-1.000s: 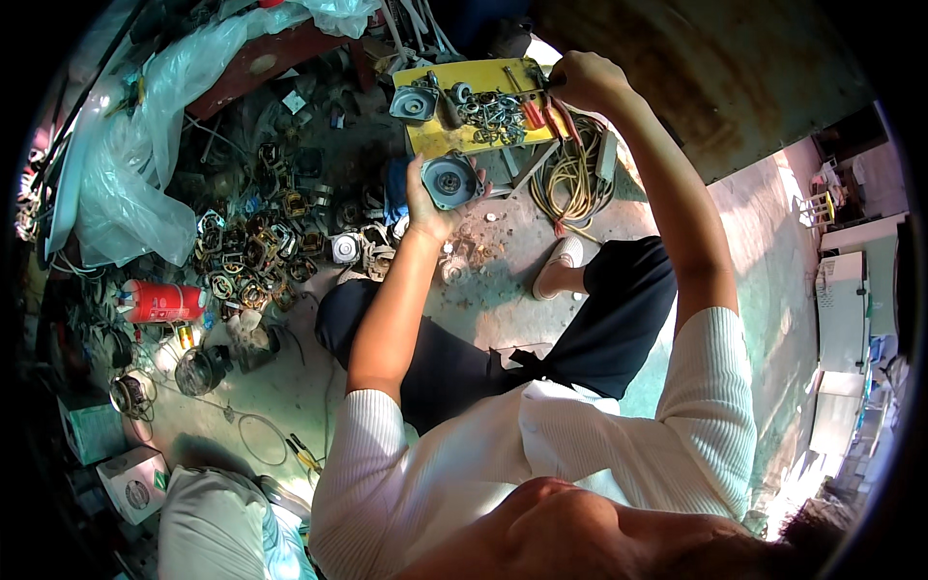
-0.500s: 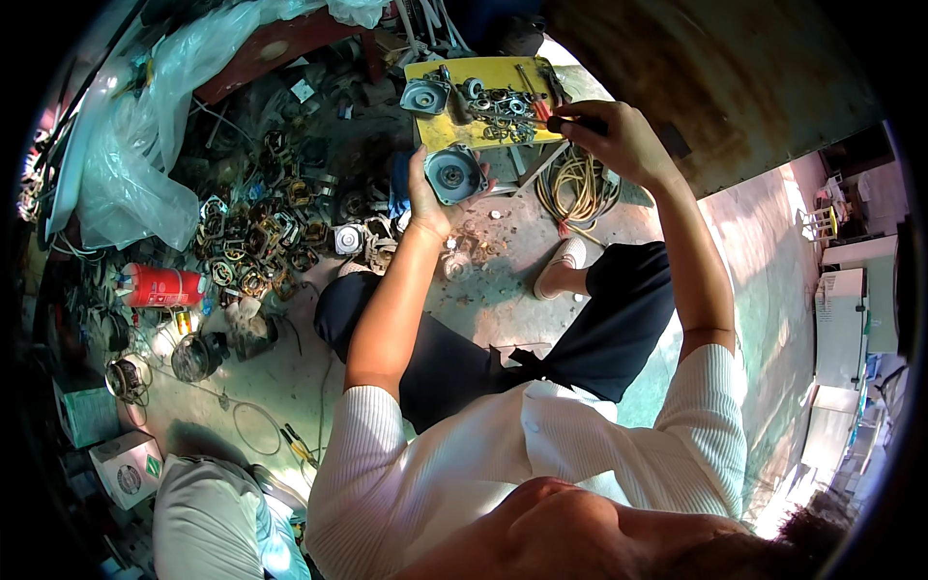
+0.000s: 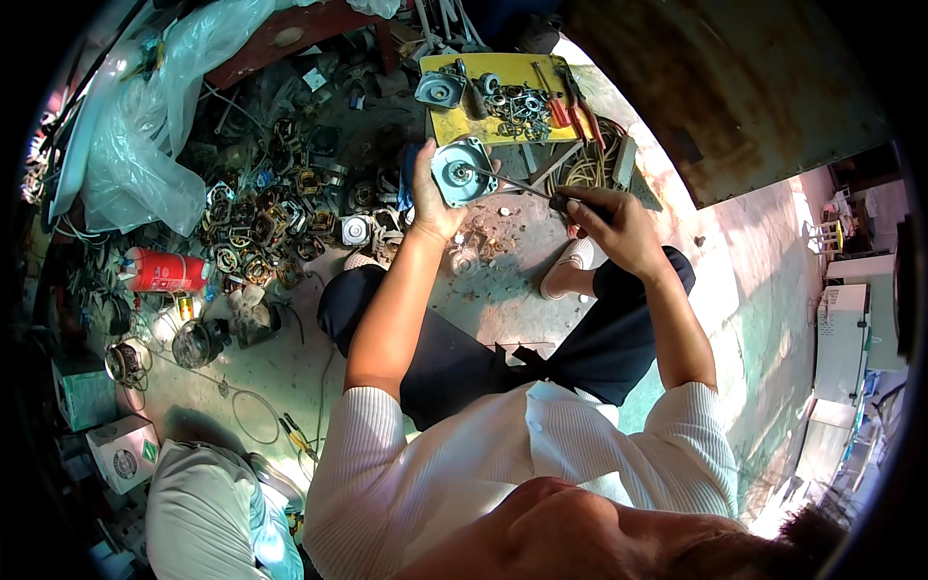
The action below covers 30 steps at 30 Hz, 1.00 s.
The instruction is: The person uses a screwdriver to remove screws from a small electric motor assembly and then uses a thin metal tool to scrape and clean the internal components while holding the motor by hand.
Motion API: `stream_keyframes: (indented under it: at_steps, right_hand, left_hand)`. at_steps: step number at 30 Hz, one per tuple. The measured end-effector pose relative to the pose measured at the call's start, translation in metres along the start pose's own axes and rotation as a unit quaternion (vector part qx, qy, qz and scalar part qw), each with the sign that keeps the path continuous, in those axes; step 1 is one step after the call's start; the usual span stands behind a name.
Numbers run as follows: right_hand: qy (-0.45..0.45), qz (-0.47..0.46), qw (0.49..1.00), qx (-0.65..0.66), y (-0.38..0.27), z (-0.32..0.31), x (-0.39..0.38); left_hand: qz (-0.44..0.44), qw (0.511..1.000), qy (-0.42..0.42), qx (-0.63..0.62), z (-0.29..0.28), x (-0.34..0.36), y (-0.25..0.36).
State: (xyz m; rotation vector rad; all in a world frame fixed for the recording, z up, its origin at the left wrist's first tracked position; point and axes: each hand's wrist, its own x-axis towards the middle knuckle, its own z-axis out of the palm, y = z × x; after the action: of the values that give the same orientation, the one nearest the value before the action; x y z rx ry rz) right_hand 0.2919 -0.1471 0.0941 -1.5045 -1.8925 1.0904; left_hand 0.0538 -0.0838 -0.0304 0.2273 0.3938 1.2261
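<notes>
My left hand grips a round-bored metal motor end cover by its edge, thumb on the near side and fingers round the far side. My right hand is closed on the dark handle of a screwdriver. Its long shaft points left, with the tip at the hub in the cover's middle. Just beyond, on a yellow-topped bench, lie a second end cover, a hammer-like tool, a heap of small metal rings and parts, a red-handled screwdriver and red-handled pliers.
Scrap motor parts cover the floor at left, by a red cylinder and plastic sheeting. A coiled hose lies beside the bench. A rusty panel rises at right. Another person's leg is at lower left.
My right hand has come down and nearer, bringing the screwdriver from above the bench to the cover's hub. My left hand has tilted the cover and shifted it slightly.
</notes>
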Motion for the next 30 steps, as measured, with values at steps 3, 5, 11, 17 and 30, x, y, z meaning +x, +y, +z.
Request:
stream_keyframes:
  at_steps: [3, 5, 11, 17, 30]
  right_hand:
    - [-0.007, 0.002, 1.0, -0.021, -0.003, 0.003, 0.002]
    - [-0.008, 0.002, 0.999, -0.036, -0.003, 0.003, 0.004]
    - [-0.041, 0.045, 0.992, 0.106, 0.014, 0.003, 0.009]
    - [-0.113, 0.197, 0.908, 0.351, 0.044, 0.008, 0.008]
    - [-0.07, 0.196, 0.936, 0.285, 0.039, 0.021, -0.01]
  left_hand:
    - [0.005, 1.0, -0.005, 0.022, 0.0, 0.0, 0.0]
    - [0.008, 0.999, -0.011, 0.041, 0.0, 0.0, 0.0]
    - [-0.004, 0.998, -0.024, 0.052, 0.0, -0.002, 0.002]
    - [-0.045, 0.999, -0.026, 0.008, 0.004, -0.002, -0.001]
    - [0.024, 1.0, 0.002, -0.007, -0.001, 0.004, -0.002]
